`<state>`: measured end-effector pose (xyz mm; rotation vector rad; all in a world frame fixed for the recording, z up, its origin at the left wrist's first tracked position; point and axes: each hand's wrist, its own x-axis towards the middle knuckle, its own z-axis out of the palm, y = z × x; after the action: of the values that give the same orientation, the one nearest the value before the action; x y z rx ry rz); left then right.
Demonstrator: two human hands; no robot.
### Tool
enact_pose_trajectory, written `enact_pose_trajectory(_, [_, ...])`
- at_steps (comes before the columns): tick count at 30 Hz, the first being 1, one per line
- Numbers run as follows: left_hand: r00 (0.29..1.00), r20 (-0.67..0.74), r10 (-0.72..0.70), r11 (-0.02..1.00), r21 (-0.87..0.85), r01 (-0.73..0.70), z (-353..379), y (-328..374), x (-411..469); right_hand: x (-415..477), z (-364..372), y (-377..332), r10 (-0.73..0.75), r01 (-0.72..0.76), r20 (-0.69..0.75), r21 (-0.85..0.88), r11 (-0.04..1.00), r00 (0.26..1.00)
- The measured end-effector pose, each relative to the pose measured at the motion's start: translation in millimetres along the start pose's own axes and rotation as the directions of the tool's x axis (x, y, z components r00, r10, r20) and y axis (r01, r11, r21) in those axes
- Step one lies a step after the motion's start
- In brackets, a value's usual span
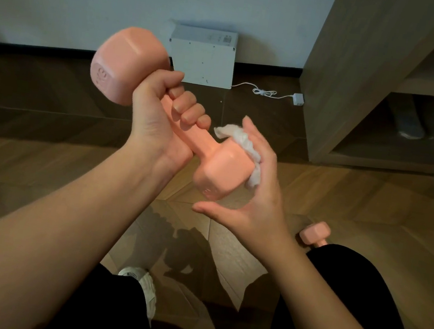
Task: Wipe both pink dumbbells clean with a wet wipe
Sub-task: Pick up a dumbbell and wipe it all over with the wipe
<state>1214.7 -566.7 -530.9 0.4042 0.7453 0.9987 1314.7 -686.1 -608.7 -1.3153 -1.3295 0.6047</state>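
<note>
1. Left of frame: the left hand reaches in from the lower left. Its fingers and thumb are wrapped tightly round the handle of the held dumbbell.
2. Held dumbbell: pink, in the air at centre frame, tilted. One head sits at upper left, above the left hand; the other sits lower right, below it.
3. Lower centre: a white shoe rests on the wooden floor, which shows a reflection of the arms.
4. Upper centre: a white box stands on the floor against the wall.
5. Wet wipe: white and crumpled, sandwiched between the lower-right head of the held dumbbell and the right hand.
6. Right hand: fingers extended and thumb spread wide, cupping the lower-right head and pressing the wipe onto its right face. The two hands are apart, one on the handle and one on the head.
7. Right of the white box: a white cable runs along the floor to an adapter.
8. Second dumbbell: pink, on the floor at right of centre, partly hidden behind a black trouser leg.
9. Upper right: a wooden cabinet with open shelves.
</note>
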Motion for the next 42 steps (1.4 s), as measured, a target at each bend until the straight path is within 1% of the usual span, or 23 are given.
enact_pose_trajectory(2, [1.000,-0.027,0.011,1.000,-0.025,-0.011,1.1,-3.5,-1.7,3.0,1.6,-0.6,-0.012,0.011,-0.043,-0.028,1.000,0.999])
enact_pose_trajectory(4, [0.996,-0.088,0.002,1.000,-0.008,-0.002,2.4,-5.9,-2.8,7.3,-1.7,-0.4,-0.102,0.089,-0.082,-0.151,0.984,0.991])
enact_pose_trajectory(5, [0.991,-0.135,-0.017,1.000,0.011,0.018,2.4,-6.6,-3.0,9.1,-3.8,0.6,-0.198,0.174,-0.068,-0.256,0.951,0.978])
enact_pose_trajectory(6, [0.982,-0.185,-0.045,0.998,0.023,0.050,2.1,-7.1,-3.3,9.9,-5.4,2.5,-0.302,0.272,-0.025,-0.371,0.888,0.953])
enact_pose_trajectory(7, [0.970,-0.229,-0.077,0.996,0.024,0.085,1.0,-7.9,-3.0,9.9,-6.1,4.5,-0.376,0.343,0.025,-0.469,0.814,0.926])
enact_pose_trajectory(8, [0.958,-0.266,-0.107,0.993,0.016,0.116,0.2,-8.8,-2.6,9.7,-6.0,6.2,-0.404,0.368,0.057,-0.543,0.755,0.913])
enact_pose_trajectory(9, [0.946,-0.300,-0.124,0.991,0.007,0.132,-0.4,-9.3,-1.9,8.7,-5.1,7.6,-0.398,0.353,0.060,-0.594,0.723,0.916])
enact_pose_trajectory(11, [0.935,-0.338,-0.109,0.993,0.012,0.120,-1.0,-9.5,-0.8,5.0,-1.3,8.7,-0.352,0.276,0.017,-0.657,0.702,0.936])
enact_pose_trajectory(13, [0.951,-0.304,-0.061,0.997,0.033,0.074,1.1,-7.6,1.2,4.5,1.5,6.7,-0.307,0.198,-0.034,-0.695,0.691,0.951])
enact_pose_trajectory(15, [0.966,-0.257,-0.029,0.998,0.041,0.041,3.2,-5.3,2.7,7.9,3.1,2.8,-0.245,0.125,-0.075,-0.700,0.704,0.967])
enact_pose_trajectory(17, [0.972,-0.234,-0.014,0.999,0.032,0.022,3.1,-2.5,4.7,10.1,2.0,-0.4,-0.173,0.091,-0.062,-0.654,0.751,0.983])
enact_pose_trajectory(19, [0.970,-0.242,0.014,0.999,0.035,-0.005,-0.1,0.6,6.9,8.5,-0.8,-2.4,-0.126,0.115,0.022,-0.572,0.812,0.992])
enact_pose_trajectory(21, [0.966,-0.254,0.042,0.998,0.048,-0.031,-4.0,3.5,8.7,4.6,-2.9,-4.9,-0.142,0.167,0.089,-0.486,0.858,0.986])
enact_pose_trajectory(23, [0.964,-0.258,0.059,0.998,0.052,-0.047,-7.1,6.9,10.2,1.5,-1.4,-5.0,-0.212,0.237,0.105,-0.464,0.854,0.971])
enact_pose_trajectory(25, [0.966,-0.253,0.046,0.999,0.040,-0.037,-7.7,8.4,11.9,1.4,1.0,-2.8,-0.257,0.272,0.104,-0.540,0.797,0.961])
enact_pose_trajectory(26, [0.969,-0.246,0.031,0.999,0.029,-0.024,-7.4,8.6,12.5,2.4,2.1,-1.9,-0.257,0.263,0.094,-0.580,0.771,0.962])
enact_pose_trajectory(28, [0.973,-0.232,0.004,1.000,0.019,0.000,-6.3,7.8,13.2,6.0,2.4,-2.9,-0.220,0.206,0.055,-0.611,0.764,0.974])
enact_pose_trajectory(30, [0.976,-0.219,0.006,0.999,0.046,0.004,-5.9,5.7,12.6,8.1,1.8,-4.9,-0.131,0.125,0.032,-0.590,0.798,0.991])
enact_pose_trajectory(33, [0.982,-0.184,0.050,0.992,0.124,-0.028,-6.8,2.7,11.5,9.8,-1.0,-5.5,0.054,-0.025,0.048,-0.473,0.881,0.997])
enact_pose_trajectory(35, [0.986,-0.156,0.052,0.988,0.155,-0.027,-7.2,1.2,10.2,10.2,-3.1,-4.0,0.125,-0.089,0.068,-0.393,0.915,0.990])
enact_pose_trajectory(37, [0.989,-0.143,0.035,0.988,0.156,-0.012,-7.2,-0.5,9.3,9.1,-3.2,-3.2,0.123,-0.092,0.058,-0.376,0.922,0.991])
enact_pose_trajectory(39, [0.988,-0.151,0.021,0.990,0.142,0.001,-6.5,-2.1,8.2,6.2,-2.5,-3.7,0.069,-0.057,0.015,-0.397,0.916,0.998])
enact_pose_trajectory(42, [0.984,-0.176,0.008,0.996,0.089,0.008,-4.7,-2.8,8.6,0.1,-0.9,-2.3,-0.129,0.075,-0.072,-0.508,0.858,0.989])
